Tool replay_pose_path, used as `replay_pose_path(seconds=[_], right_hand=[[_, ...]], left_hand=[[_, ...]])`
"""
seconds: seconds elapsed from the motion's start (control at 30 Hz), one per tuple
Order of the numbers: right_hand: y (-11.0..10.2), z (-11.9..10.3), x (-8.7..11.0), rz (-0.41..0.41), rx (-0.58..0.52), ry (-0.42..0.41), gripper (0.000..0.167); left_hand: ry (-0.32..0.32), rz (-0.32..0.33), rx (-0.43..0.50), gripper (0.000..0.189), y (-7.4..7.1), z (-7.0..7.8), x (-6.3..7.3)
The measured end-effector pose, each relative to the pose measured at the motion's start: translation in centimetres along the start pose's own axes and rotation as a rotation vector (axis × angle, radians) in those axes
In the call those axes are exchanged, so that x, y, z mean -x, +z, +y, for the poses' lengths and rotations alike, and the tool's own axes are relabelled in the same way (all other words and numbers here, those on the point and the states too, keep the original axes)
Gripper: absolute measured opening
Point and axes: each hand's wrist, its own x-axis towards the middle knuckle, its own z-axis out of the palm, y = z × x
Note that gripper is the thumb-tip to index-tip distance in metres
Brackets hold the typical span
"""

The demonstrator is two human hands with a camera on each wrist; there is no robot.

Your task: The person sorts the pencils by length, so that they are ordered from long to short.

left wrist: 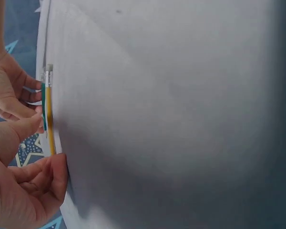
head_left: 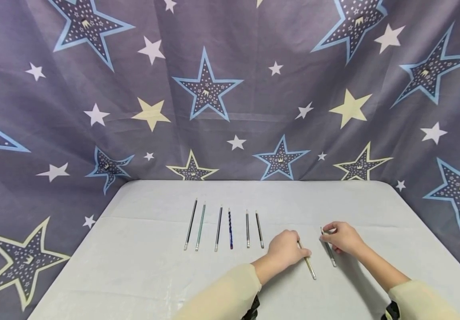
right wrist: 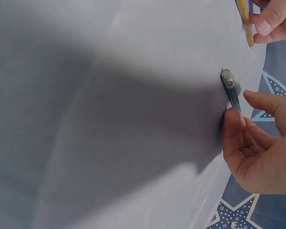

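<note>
Over the right half of the table, my left hand (head_left: 287,249) holds a yellow pencil (head_left: 308,264) near its far end, with the eraser end pointing back toward me. The left wrist view shows this pencil (left wrist: 49,109) running between the thumb and the curled fingers. To the right, my right hand (head_left: 343,238) pinches a green pencil (head_left: 329,255) by its far part. Its metal band and pale eraser (right wrist: 227,75) face the camera in the right wrist view. Both pencils slant alike, a short gap apart, and the fingers hide their far ends.
Several pencils lie in a spaced row left of my hands, tips away from me: a black pencil (head_left: 190,224), a green one (head_left: 200,226) and a blue patterned one (head_left: 230,229) among them. A white cloth covers the table (head_left: 134,266). Behind it hangs a grey star-patterned curtain (head_left: 222,40).
</note>
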Motion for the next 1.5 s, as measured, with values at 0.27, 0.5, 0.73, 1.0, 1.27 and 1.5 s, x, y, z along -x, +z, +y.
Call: replay_pose_path(seconds=[0.27, 0.5, 0.73, 1.0, 1.27, 1.5], right_hand=[[0.2, -0.2, 0.0, -0.009, 0.036, -0.006, 0.037], [0.2, -0.2, 0.1, -0.005, 0.039, -0.005, 0.037], [0.1, -0.2, 0.2, -0.015, 0.024, 0.001, 0.036], [-0.1, -0.3, 0.3, -0.036, -0.068, 0.036, 0.038], [-0.3, -0.7, 0.1, -0.050, -0.179, 0.053, 0.039], [-0.2, -1.0, 0.1, -0.116, -0.321, 0.085, 0.045]], left_hand=[[0.024, 0.014, -0.022, 0.032, 0.5, 0.0, -0.3], [-0.069, -0.019, 0.238, 0.039, 0.0, -0.3, -0.6], [-0.174, -0.059, 0.439, 0.041, 0.0, -0.6, -0.7], [-0.215, -0.067, 0.669, 0.019, -0.1, -1.0, -0.4], [-0.202, -0.082, 0.896, 0.023, -0.7, -1.4, 0.1], [-0.273, -0.060, 1.062, 0.031, -0.7, -1.8, 0.5]])
